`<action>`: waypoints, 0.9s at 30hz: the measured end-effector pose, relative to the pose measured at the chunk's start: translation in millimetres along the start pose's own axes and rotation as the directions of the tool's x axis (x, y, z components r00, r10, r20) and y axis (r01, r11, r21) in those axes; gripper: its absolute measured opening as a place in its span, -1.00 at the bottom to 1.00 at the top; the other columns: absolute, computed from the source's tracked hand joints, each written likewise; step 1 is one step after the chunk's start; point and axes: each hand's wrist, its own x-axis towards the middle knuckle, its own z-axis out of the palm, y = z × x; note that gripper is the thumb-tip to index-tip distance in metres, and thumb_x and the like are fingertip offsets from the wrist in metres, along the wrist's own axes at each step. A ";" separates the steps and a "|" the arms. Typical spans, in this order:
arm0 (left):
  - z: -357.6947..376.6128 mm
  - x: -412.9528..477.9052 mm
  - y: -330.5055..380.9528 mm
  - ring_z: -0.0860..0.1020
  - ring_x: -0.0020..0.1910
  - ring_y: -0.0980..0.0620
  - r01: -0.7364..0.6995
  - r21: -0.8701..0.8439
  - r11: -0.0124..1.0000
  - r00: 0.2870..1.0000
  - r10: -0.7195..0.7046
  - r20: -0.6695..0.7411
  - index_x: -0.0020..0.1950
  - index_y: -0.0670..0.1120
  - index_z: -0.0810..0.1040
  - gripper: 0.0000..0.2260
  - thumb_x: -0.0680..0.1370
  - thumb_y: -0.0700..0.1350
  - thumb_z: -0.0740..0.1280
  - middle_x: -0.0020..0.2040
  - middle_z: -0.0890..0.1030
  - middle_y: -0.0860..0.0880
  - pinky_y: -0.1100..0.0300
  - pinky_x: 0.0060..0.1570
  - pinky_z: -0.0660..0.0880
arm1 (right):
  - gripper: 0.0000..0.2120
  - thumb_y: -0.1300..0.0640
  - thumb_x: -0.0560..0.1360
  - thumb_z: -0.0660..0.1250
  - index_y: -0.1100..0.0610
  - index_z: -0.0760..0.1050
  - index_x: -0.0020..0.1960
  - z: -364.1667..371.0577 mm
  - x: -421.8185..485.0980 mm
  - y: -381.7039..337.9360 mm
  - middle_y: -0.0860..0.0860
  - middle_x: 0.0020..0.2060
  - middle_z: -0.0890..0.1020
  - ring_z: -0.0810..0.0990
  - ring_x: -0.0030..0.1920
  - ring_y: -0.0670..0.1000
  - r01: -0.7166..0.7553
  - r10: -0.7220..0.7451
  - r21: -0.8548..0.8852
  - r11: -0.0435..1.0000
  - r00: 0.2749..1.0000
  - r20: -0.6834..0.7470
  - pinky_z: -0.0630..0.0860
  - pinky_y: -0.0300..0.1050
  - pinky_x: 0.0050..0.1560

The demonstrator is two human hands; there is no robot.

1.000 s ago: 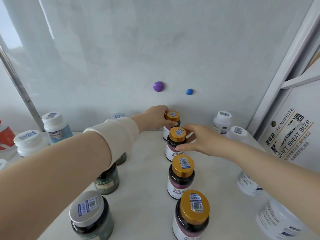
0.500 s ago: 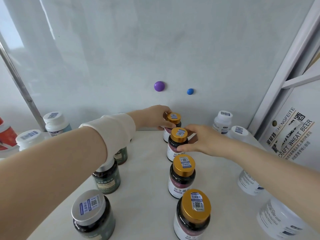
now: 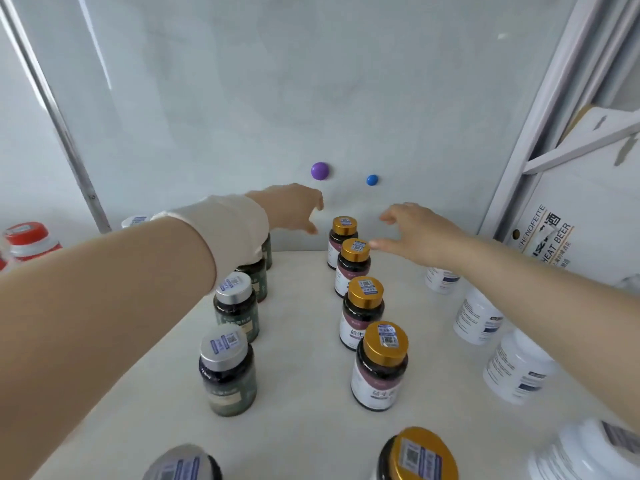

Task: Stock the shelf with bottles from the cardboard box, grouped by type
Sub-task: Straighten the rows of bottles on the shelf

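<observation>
glossy gold metallic caps (image 3: 361, 293), dark glossy bottles (image 3: 227, 374), matt white shelf (image 3: 304, 348)

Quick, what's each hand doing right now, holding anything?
Left hand: open, holding nothing, just left of the rearmost gold-capped bottle.
Right hand: open, holding nothing, just right of the second gold-capped bottle.

carton (image 3: 595, 202) HENGFEITE, HEAT BEER, gold-capped bottle (image 3: 379, 372) 益生
</observation>
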 end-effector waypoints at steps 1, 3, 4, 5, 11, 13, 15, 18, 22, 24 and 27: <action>-4.3 -11.0 -0.8 0.47 0.20 -0.10 0.004 0.110 0.994 1.000 -0.002 -0.019 0.40 0.00 0.32 -0.55 0.54 0.01 0.32 0.29 0.47 -0.04 0.04 0.19 0.42 | -0.42 -0.14 0.51 0.24 0.14 0.26 0.41 -2.5 -6.1 -5.4 0.08 0.36 0.36 0.38 0.33 0.08 0.016 -0.017 -0.076 0.997 1.000 -0.008 0.35 -0.06 0.23; -10.5 -34.4 -1.8 0.49 0.14 -0.11 0.010 0.287 0.958 0.999 0.001 -0.039 0.40 0.01 0.30 -0.57 0.55 0.02 0.29 0.23 0.48 -0.04 0.04 0.11 0.44 | -0.46 -0.13 0.53 0.21 0.13 0.26 0.40 -6.6 -19.6 -17.6 0.09 0.34 0.35 0.40 0.31 0.11 0.045 -0.052 -0.211 0.976 0.998 -0.024 0.38 -0.01 0.20; -12.5 -46.6 -2.1 0.50 0.14 -0.12 0.014 0.338 0.941 0.999 0.001 -0.046 0.40 0.00 0.30 -0.58 0.56 0.01 0.28 0.22 0.49 -0.04 0.03 0.11 0.45 | -0.48 -0.12 0.54 0.19 0.15 0.27 0.39 -7.9 -25.9 -23.6 0.10 0.32 0.36 0.41 0.29 0.12 0.062 -0.075 -0.264 0.963 0.996 -0.038 0.39 0.00 0.18; -13.6 -59.1 -2.9 0.50 0.14 -0.13 0.023 0.366 0.930 0.999 -0.005 -0.049 0.40 0.00 0.30 -0.58 0.56 0.00 0.28 0.21 0.49 -0.04 0.01 0.13 0.45 | -0.51 -0.11 0.55 0.18 0.16 0.29 0.37 -8.9 -32.2 -29.7 0.11 0.30 0.38 0.42 0.27 0.13 0.081 -0.101 -0.305 0.949 0.994 -0.052 0.40 0.01 0.17; -10.9 -126.8 -15.0 0.52 0.10 -0.14 0.076 0.423 0.903 0.997 -0.063 -0.045 0.33 -0.03 0.35 -0.64 0.55 -0.04 0.24 0.18 0.51 -0.06 0.08 -0.01 0.45 | -0.59 -0.06 0.56 0.16 0.16 0.32 0.30 -10.9 -65.6 -71.6 0.10 0.20 0.42 0.44 0.18 0.14 0.191 -0.234 -0.385 0.903 0.970 -0.069 0.34 -0.07 -0.02; -8.3 -142.6 -20.4 0.53 0.10 -0.13 0.089 0.428 0.899 0.996 -0.086 -0.026 0.34 -0.05 0.35 -0.63 0.55 -0.02 0.27 0.19 0.51 -0.06 0.11 -0.07 0.40 | -0.55 -0.07 0.56 0.17 0.13 0.29 0.36 -10.9 -74.1 -85.8 0.08 0.24 0.40 0.43 0.21 0.12 0.228 -0.264 -0.372 0.900 0.963 -0.047 0.33 -0.07 -0.01; -9.4 -156.6 -26.3 0.53 0.13 -0.14 0.097 0.430 0.897 0.995 -0.092 -0.032 0.35 -0.05 0.34 -0.61 0.56 0.01 0.27 0.22 0.51 -0.07 0.08 -0.02 0.41 | -0.52 -0.08 0.56 0.16 0.12 0.25 0.40 -10.9 -82.3 -100.3 0.07 0.30 0.37 0.41 0.27 0.11 0.259 -0.285 -0.362 0.896 0.958 -0.020 0.36 -0.05 0.07; -12.0 -168.2 -39.4 0.51 0.17 -0.13 0.098 0.393 0.914 0.995 -0.088 -0.043 0.39 0.00 0.31 -0.57 0.55 0.02 0.29 0.26 0.49 -0.05 0.05 0.06 0.44 | -0.49 -0.09 0.56 0.17 0.10 0.23 0.42 -10.2 -95.3 -119.3 0.06 0.34 0.33 0.39 0.29 0.11 0.298 -0.306 -0.328 0.896 0.952 0.028 0.39 -0.01 0.16; -5.1 -173.1 -58.5 0.50 0.20 -0.12 0.102 0.206 0.973 0.995 -0.104 -0.005 0.35 0.12 0.32 -0.54 0.49 0.08 0.35 0.26 0.51 0.02 -0.12 0.18 0.43 | -0.44 -0.12 0.53 0.21 0.03 0.17 0.46 2.9 -113.1 -140.5 -0.02 0.41 0.27 0.36 0.35 0.03 0.351 -0.334 -0.155 0.923 0.934 0.126 0.35 -0.04 0.29; 1.6 -171.6 -65.7 0.48 0.24 -0.10 0.067 0.058 0.996 0.997 -0.069 0.033 0.39 0.01 0.31 -0.51 0.51 0.01 0.36 0.30 0.50 -0.03 0.00 0.25 0.39 | -0.44 -0.11 0.51 0.24 0.02 0.20 0.44 17.5 -119.4 -146.1 -0.04 0.39 0.31 0.37 0.34 -0.02 0.321 -0.319 -0.010 0.947 0.944 0.081 0.35 -0.10 0.29; 10.3 -168.6 -70.7 0.46 0.26 -0.06 0.021 -0.156 0.987 0.999 -0.014 0.049 0.41 -0.12 0.30 -0.50 0.53 -0.07 0.36 0.33 0.47 -0.08 0.21 0.17 0.34 | -0.47 -0.06 0.48 0.32 0.02 0.28 0.39 42.9 -127.4 -145.6 -0.08 0.33 0.39 0.39 0.31 -0.10 0.217 -0.221 0.285 0.934 0.975 -0.018 0.36 -0.19 0.26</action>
